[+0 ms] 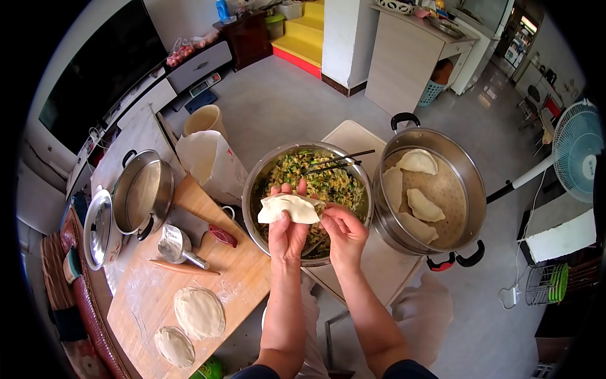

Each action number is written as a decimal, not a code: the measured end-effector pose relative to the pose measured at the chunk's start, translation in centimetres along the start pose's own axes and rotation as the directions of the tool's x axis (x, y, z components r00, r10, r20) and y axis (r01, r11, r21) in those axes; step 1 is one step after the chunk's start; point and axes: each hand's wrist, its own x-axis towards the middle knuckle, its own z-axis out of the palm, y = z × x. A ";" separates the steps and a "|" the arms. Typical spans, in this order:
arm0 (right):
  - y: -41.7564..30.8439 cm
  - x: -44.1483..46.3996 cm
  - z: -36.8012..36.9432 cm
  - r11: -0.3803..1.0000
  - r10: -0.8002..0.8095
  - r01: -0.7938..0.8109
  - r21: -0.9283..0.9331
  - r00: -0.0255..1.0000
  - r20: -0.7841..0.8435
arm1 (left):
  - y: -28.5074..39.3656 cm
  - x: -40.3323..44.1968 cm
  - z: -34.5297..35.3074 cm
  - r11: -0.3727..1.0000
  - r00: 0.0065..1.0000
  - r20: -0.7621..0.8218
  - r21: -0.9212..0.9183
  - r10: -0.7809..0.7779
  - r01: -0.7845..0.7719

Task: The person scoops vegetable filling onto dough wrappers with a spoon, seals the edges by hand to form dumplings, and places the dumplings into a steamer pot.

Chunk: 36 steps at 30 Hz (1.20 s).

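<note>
A folded, filled dumpling (pixel 288 210) of pale dough lies across the fingers of my left hand (pixel 287 243), with my left thumb pressed on its near side. My right hand (pixel 344 235) pinches the dumpling's right end, where a bit of filling shows. Both hands are over the near part of a large metal bowl (pixel 257 235) of chopped green and yellow filling (pixel 297 167). Dark chopsticks (pixel 341 162) lie across the filling toward the bowl's right rim. To the right, several finished dumplings (pixel 425 205) rest in a two-handled steamer pot (pixel 476 208).
On the wooden board (pixel 246 278) at left are two flattened dough rounds (pixel 199 312), a metal scoop (pixel 175 245) and a rolling pin (pixel 183 266). Beyond it are another pot (pixel 165 189), a lid (pixel 101 234) and a white flour bag (pixel 211 165). A fan (pixel 577 151) stands far right.
</note>
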 end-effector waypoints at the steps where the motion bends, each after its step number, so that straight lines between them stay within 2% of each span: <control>1: -0.2 0.0 0.2 0.995 -0.066 0.066 -0.069 0.998 0.005 | 0.0 0.0 0.0 1.000 1.000 0.003 0.003 -0.002 0.002; 7: -1.5 -0.2 1.4 0.997 -0.051 0.044 -0.070 0.993 -0.102 | 0.0 0.0 0.0 1.000 1.000 -0.012 0.003 0.005 -0.005; 10: -1.4 -0.1 1.0 0.987 -0.071 0.058 -0.153 0.994 -0.081 | 0.0 0.0 0.0 1.000 1.000 -0.014 0.014 0.008 -0.007; 15: -1.3 0.6 0.5 0.901 -0.187 0.206 -0.381 0.979 0.086 | 0.0 0.0 0.2 1.000 1.000 -0.013 0.027 -0.003 0.003; 19: -2.1 1.5 0.1 0.707 -0.303 0.422 -0.568 0.906 0.296 | 0.2 0.1 -0.3 1.000 1.000 -0.016 0.013 0.001 -0.001; 21: -2.3 1.4 0.0 0.867 -0.240 0.273 -0.416 0.962 0.130 | 0.4 0.0 -0.4 1.000 0.999 -0.030 -0.012 0.019 -0.020; 23: -2.1 1.3 -0.3 0.971 -0.112 0.104 -0.214 0.993 -0.028 | 0.6 0.0 -0.3 0.999 0.999 -0.034 -0.027 0.033 -0.034; 24: -1.7 1.4 -0.9 0.944 0.018 -0.027 -0.330 0.999 -0.031 | 0.6 0.0 -0.3 0.999 0.999 -0.030 -0.032 0.037 -0.038; 26: -0.2 1.6 -2.4 0.797 0.268 -0.271 -0.540 0.960 -0.086 | 0.7 0.0 -0.3 0.998 0.999 -0.023 -0.038 0.041 -0.042; 27: 0.1 2.0 -2.7 0.657 0.171 -0.084 -0.749 0.985 0.039 | 0.8 0.1 -0.4 0.998 0.999 -0.019 -0.040 0.043 -0.044; 28: 0.4 2.3 -2.9 0.456 0.069 0.115 -0.882 0.984 0.164 | 0.8 0.2 -0.4 0.998 0.999 -0.014 -0.041 0.045 -0.046; 30: 0.3 2.3 -2.9 0.300 -0.151 0.431 -0.851 0.902 0.404 | 0.8 0.2 -0.4 0.998 0.998 -0.032 -0.031 0.050 -0.051; 31: 0.1 1.9 -2.7 0.515 -0.151 0.373 -0.772 0.926 0.347 | 0.9 0.2 -0.4 0.998 0.998 -0.042 -0.025 0.055 -0.056; 32: -0.1 1.4 -2.5 0.763 -0.081 0.235 -0.602 0.959 0.273 | 0.9 0.1 -0.4 0.998 0.997 -0.044 -0.023 0.057 -0.058; 33: -0.5 1.0 -2.0 0.928 0.010 0.073 -0.367 0.976 0.218 | 0.9 0.1 -0.4 0.998 0.997 -0.044 -0.022 0.056 -0.057; 34: -0.8 0.7 -1.5 0.991 0.112 -0.096 -0.091 0.975 0.190 | 0.8 0.1 -0.4 0.998 0.998 -0.044 -0.022 0.054 -0.055; 36: -1.0 0.5 -0.9 0.998 0.033 -0.021 -0.057 0.979 0.202 | 0.7 0.2 -0.5 0.998 0.998 -0.025 -0.016 0.053 -0.053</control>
